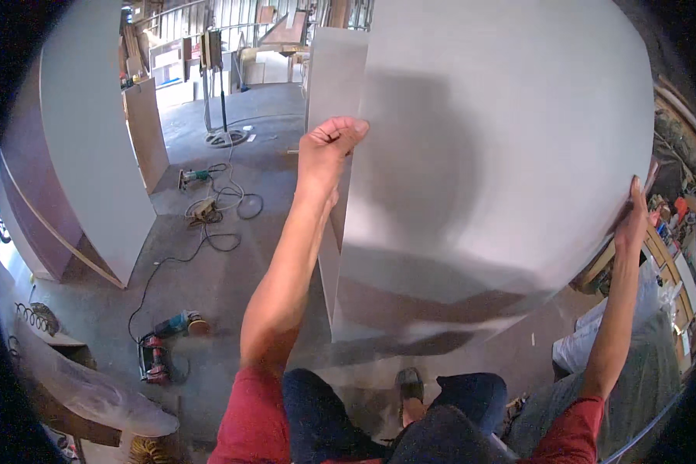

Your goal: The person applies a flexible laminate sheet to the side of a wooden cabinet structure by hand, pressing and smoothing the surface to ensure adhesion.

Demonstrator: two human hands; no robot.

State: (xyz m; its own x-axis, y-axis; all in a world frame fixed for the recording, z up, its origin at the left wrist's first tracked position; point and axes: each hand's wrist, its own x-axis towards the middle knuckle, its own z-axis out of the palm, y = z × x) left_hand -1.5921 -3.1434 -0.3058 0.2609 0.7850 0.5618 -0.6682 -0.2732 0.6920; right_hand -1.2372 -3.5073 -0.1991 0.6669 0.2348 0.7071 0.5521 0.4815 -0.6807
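A large white panel (533, 100) stands upright before me, a dark shadow cast on its face. My left hand (332, 147) is closed at its left edge, fingertips curled at the border. My right hand (632, 213) grips the right edge, fingers partly hidden around it. A narrower white board (334, 58) stands behind the panel's left side.
At left, white boards (93, 139) stand upright. A jigsaw (193, 178), a blue sander (182, 325), a red tool (153, 359) and cords lie on the floor. A post stand (223, 93) is behind. A plastic-wrapped item (93, 394) and a cluttered bench (673, 271) flank me.
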